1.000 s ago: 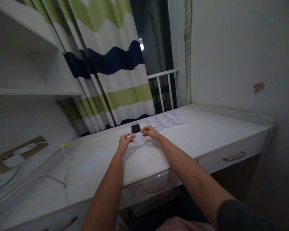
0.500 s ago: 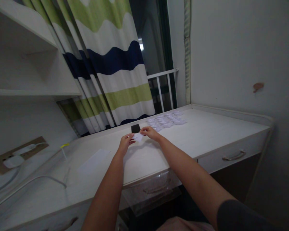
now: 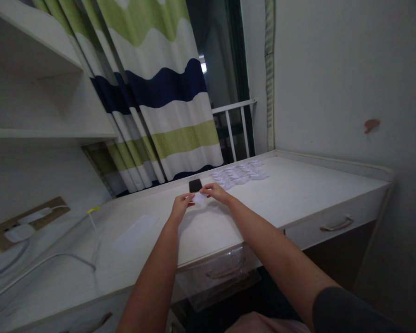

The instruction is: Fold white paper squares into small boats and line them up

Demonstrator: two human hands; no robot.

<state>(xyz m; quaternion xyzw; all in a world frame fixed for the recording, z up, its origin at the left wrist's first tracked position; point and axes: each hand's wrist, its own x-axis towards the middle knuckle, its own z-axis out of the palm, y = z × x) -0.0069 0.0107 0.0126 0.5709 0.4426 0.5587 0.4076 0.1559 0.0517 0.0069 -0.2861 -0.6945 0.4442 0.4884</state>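
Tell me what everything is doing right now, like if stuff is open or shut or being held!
left hand, pinching the small white paper piece
right hand, pinching the other side of that paper
small white paper piece, held between both hands
black phone, lying flat on the desk
white paper pieces, spread in a cluster on the desk
desk drawer, shut
striped curtain, hanging down, covering most of the window

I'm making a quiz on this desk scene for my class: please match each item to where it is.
Items:
1. Black phone
2. Small white paper pieces
3. Flat white sheet
4. White paper slip

Places:
A. Held between left hand and right hand
B. Lying left of the hands
C. Just beyond the hands
D. Clustered beyond and right of the hands

Pairs: 1-C, 2-D, 3-B, 4-A
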